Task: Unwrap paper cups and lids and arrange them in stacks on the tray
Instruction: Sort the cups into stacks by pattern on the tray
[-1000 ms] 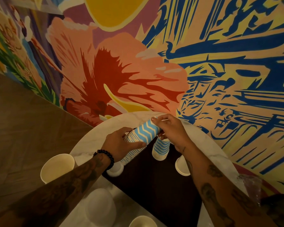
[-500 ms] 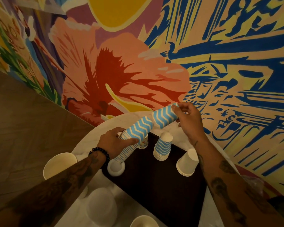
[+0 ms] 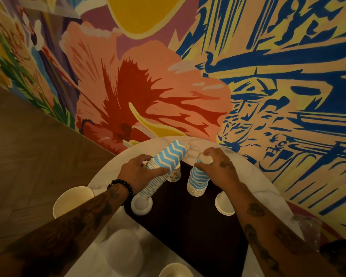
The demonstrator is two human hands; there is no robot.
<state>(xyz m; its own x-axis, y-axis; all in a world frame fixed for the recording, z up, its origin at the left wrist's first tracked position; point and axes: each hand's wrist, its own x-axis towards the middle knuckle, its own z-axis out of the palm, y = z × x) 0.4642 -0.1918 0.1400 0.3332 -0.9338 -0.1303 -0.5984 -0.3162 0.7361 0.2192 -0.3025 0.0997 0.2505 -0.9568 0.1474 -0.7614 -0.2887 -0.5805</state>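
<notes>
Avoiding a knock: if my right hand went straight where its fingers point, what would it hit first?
Probably the tilted cup stack your left hand grips, beyond the standing stack the right hand holds; depth is unclear.

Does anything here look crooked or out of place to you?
The long stack of blue zigzag cups leans steeply and bends midway, held by the left hand. The shorter stack under the right hand stands upright on the dark tray. Nothing looks spilled.
</notes>
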